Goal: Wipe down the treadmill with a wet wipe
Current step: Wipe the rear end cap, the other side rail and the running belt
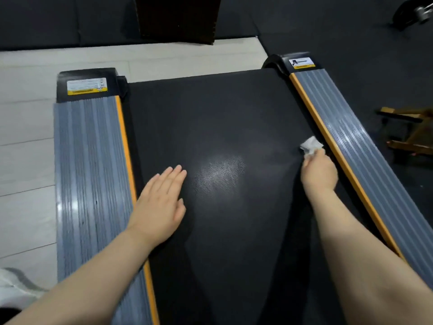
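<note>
Right hand (319, 171) grips a crumpled white wet wipe (310, 146) at right of centre — pressed on the treadmill's black belt (210, 118), just beside the orange-edged grey right side rail (365, 146). Left hand (161, 202) lies flat on the belt, fingers straight, holding nothing (lower centre-left, near the left side rail (91, 184)).

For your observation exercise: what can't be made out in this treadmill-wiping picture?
- Head view: print on the warning stickers, too small and blurred.
- The wet wipe, partly hidden inside the right hand.
- Belt under the flat left hand.
- Treadmill's near end, cut by the bottom edge.
</note>
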A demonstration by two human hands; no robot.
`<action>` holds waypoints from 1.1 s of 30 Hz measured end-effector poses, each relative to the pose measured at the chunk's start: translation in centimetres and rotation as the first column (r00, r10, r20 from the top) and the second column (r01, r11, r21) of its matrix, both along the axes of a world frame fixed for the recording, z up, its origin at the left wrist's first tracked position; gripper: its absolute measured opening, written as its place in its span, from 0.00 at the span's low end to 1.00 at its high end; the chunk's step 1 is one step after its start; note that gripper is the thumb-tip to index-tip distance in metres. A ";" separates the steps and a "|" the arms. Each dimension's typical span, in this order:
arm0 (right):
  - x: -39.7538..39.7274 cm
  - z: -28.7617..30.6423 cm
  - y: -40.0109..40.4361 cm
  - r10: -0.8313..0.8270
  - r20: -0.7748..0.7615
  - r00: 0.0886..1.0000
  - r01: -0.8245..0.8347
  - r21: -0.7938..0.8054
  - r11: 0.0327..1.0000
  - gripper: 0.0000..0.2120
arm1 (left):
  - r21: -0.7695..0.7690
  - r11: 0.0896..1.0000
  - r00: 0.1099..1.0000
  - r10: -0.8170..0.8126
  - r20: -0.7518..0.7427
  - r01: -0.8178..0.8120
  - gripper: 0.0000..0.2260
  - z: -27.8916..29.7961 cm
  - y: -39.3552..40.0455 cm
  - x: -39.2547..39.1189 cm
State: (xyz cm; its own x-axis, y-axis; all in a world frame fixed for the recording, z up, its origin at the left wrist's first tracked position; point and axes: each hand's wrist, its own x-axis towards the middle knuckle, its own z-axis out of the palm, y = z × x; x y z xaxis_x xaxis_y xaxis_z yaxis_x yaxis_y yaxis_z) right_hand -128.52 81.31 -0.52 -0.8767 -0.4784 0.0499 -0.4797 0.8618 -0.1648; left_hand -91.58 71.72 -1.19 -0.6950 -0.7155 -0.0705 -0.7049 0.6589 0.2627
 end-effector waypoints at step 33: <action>-1.4 -0.3 -2.9 0.084 -0.044 0.995 -0.078 0.118 0.990 0.17 | 0.004 1.000 0.993 0.002 0.118 -0.003 0.28 -3.1 2.3 -2.9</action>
